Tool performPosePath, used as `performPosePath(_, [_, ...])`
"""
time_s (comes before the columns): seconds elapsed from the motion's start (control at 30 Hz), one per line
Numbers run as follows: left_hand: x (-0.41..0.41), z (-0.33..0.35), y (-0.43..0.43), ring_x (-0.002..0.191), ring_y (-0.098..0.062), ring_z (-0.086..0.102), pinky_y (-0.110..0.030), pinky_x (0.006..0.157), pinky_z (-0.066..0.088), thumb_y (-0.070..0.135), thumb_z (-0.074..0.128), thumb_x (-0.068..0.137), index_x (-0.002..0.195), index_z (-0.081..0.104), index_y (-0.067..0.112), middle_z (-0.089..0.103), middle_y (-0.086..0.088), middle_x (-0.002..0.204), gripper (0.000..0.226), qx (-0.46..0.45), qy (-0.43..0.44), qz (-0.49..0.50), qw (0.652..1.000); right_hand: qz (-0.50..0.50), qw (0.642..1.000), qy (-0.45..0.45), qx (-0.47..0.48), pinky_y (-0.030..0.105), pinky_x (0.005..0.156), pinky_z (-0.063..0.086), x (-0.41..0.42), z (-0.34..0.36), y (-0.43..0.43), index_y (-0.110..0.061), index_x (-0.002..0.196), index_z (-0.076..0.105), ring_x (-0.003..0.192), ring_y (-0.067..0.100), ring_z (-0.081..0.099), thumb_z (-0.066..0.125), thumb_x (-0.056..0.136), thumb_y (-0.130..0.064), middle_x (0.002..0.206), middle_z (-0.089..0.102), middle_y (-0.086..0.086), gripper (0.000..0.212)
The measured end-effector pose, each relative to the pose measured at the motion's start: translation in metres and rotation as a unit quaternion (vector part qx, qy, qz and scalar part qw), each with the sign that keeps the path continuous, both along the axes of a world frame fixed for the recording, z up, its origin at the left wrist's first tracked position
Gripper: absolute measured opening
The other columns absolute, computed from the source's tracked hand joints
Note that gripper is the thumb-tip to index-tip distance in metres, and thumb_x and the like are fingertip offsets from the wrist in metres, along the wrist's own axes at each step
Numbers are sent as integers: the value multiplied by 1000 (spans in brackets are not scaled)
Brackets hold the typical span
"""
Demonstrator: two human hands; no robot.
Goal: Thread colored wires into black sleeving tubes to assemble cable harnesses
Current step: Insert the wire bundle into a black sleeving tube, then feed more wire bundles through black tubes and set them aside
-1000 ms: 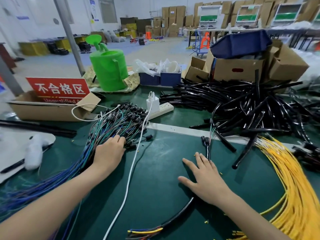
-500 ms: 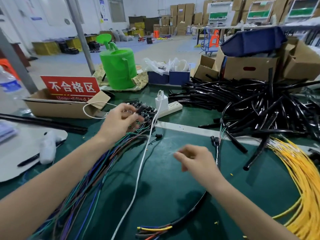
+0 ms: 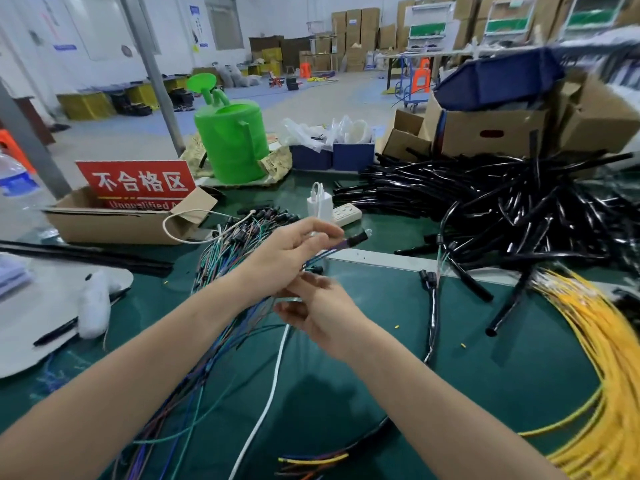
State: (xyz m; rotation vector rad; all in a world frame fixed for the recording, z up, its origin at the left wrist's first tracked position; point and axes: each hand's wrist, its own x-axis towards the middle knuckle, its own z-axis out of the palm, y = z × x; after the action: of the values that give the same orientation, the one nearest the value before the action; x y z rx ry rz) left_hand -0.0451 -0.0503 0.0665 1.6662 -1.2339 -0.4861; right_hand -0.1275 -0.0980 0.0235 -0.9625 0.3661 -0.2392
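Looks like the step here is getting one wire set out of the bundle (image 3: 221,268) before it goes into a tube. The left hand (image 3: 287,251) is up off the mat (image 3: 381,375), pinching a few wires (image 3: 322,254) just behind their black plug (image 3: 356,239), which sticks out to the right past the fingertips. The right hand (image 3: 322,317) sits just under it, fingers loosely curled where the wires drop back toward the bundle. It's blurred, so I honestly can't tell if it's gripping them or just brushing them.

Tips, for what they're worth: the tails of this set run down into the bundle on the left of the mat, and that's where I'd expect snags. I'd slide the right hand down the length to peel the set off its neighbours rather than yank from the plug end. A hard pull could drag half the bundle along or strain the plug. Pinch close to the plug so the wires act as one group. A white cable (image 3: 273,368) lies on the mat right under the hands, so don't scoop that up too.

The tubes (image 3: 502,209) are piled well off to the right at the back, none in hand yet. Once the set is free, even up the loose ends, since a staggered end will likely catch on the tube mouth.
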Motion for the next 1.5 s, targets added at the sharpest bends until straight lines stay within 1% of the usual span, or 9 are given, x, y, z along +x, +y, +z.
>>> performPosePath(0.1, [5, -13, 10, 127, -1, 46, -11, 102, 34, 12, 43, 99, 134, 45, 11, 53, 3, 135, 36, -7, 8, 28, 1000, 4, 999, 40, -28, 17, 43, 39, -6, -11, -2, -12, 80, 51, 47, 11, 52, 55, 95, -11, 68, 62, 3, 15])
performPosePath(0.23, [21, -47, 36, 134, -9, 34, -36, 116, 24, 21, 47, 98, 149, 24, 17, 31, 1, 152, 56, 52, 48, 216, 974, 9, 998, 48, -35, 18, 49, 40, -27, -24, -16, -11, 85, 52, 53, 12, 54, 51, 96, -10, 79, 67, 6, 11])
performPosePath(0.37, [10, -77, 43, 100, -25, 65, -42, 90, 53, 16, 47, 98, 144, 29, 14, 58, -14, 126, 49, 56, 328, 226, 916, 74, 991, 58, -93, 18, 52, 39, -36, -31, -16, -13, 97, 57, 55, 9, 56, 45, 96, -3, 84, 69, 6, 16])
performPosePath(0.57, [4, -71, 33, 69, -19, 63, -22, 52, 54, 15, 48, 97, 116, 54, 8, 67, -12, 95, 21, 9, 392, 207, 896, 130, 977, 124, -119, 16, 51, 42, -36, -39, -5, -12, 91, 55, 53, 9, 56, 41, 91, 6, 78, 69, 7, 23])
performPosePath(0.67, [1, -68, 29, 67, -16, 56, -27, 61, 46, 18, 50, 96, 95, 63, 9, 73, -11, 95, 15, 39, 375, 189, 907, 143, 973, 129, -128, 15, 50, 43, -38, -41, -4, -7, 94, 56, 57, 12, 56, 42, 89, 7, 85, 67, 13, 21])
performPosePath(1.03, [-22, -67, 37, 65, -8, 64, -22, 52, 53, 5, 45, 97, 118, 59, 30, 71, 5, 76, 36, -139, 277, 229, 923, 70, 995, 55, -52, 20, 50, 45, -34, -36, -1, -10, 89, 63, 54, 16, 59, 40, 84, 10, 78, 68, 3, 30])
performPosePath(1.27, [-33, -62, 29, 103, 25, 47, 0, 81, 40, 0, 37, 99, 125, 53, 23, 39, 11, 141, 39, -50, 94, 143, 984, -33, 999, -33, 3, 19, 51, 43, -30, -30, -8, -6, 89, 58, 53, 13, 56, 57, 92, -9, 72, 59, 6, 4])
performPosePath(1.37, [-39, -61, 31, 85, -3, 65, -23, 58, 55, 6, 36, 100, 127, 47, 43, 55, 9, 127, 46, -1, 165, 68, 984, -81, 996, -34, 31, 18, 47, 46, -34, -28, -25, -3, 84, 57, 45, 8, 54, 54, 92, -4, 58, 60, 2, 9])
performPosePath(1.5, [-37, -64, 43, 37, -12, 43, -16, 35, 30, 9, 41, 99, 127, 50, 32, 73, -5, 87, 37, 75, 137, 19, 988, -134, 989, -28, 48, 16, 46, 47, -48, -13, -66, -7, 92, 60, 44, 8, 53, 51, 94, -7, 72, 72, 7, 9])
